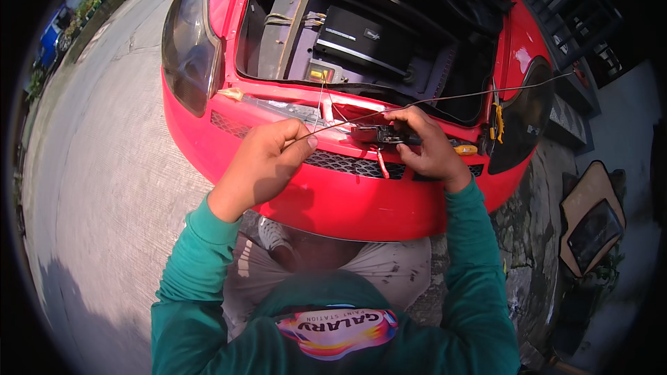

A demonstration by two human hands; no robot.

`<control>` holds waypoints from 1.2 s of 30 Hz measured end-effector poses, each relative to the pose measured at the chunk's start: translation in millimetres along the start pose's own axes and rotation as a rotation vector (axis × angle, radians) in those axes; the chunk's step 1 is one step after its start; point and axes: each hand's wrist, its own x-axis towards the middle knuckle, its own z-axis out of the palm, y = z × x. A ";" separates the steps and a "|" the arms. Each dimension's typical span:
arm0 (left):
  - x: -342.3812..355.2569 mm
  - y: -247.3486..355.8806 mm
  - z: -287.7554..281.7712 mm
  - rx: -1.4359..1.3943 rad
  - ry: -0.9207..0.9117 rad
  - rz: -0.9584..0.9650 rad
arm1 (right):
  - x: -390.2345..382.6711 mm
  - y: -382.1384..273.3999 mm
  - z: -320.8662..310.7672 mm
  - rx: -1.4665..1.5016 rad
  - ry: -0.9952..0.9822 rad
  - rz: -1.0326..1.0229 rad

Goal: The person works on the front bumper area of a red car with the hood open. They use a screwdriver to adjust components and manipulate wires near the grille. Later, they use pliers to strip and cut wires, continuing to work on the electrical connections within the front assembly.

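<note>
In the head view, we see our left hand [267, 157] with thumb and forefinger pinched together on the end of a thin dark rod [445, 98], which slants up to the right over the front of a red car [333, 212], passes just by the right forefinger and runs on above the right headlight [522, 117]. Our right hand [431, 147] is at a black-and-red tool [372, 135] above the grille [347, 162]; its thumb and forefinger stand apart at the tool, and we cannot tell whether the hand is closed on it. A thin pale wire [319, 110] rises near the left fingertips toward a small box with a yellow label [322, 72]. To the right of the tool we see a yellow handle [466, 149] near the right wrist, and farther right a yellow-handled tool [498, 122] upright by the headlight. Behind the hands, in the open front compartment, sits a flat black unit [366, 37]. A dark left headlight [190, 47] curves along the other side, beside concrete paving [104, 187].
</note>
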 end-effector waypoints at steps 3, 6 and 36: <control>0.0 -0.4 0.0 -0.031 -0.001 -0.009 | 4.5 3.9 -1.6 -0.032 0.042 -0.053; -4.1 -3.3 -2.4 -0.082 0.007 -0.030 | 13.2 6.9 -3.9 0.006 0.015 -0.008; -36.8 -26.0 -112.1 0.025 -0.131 -0.187 | 184.7 -78.4 37.3 0.158 -0.478 -0.086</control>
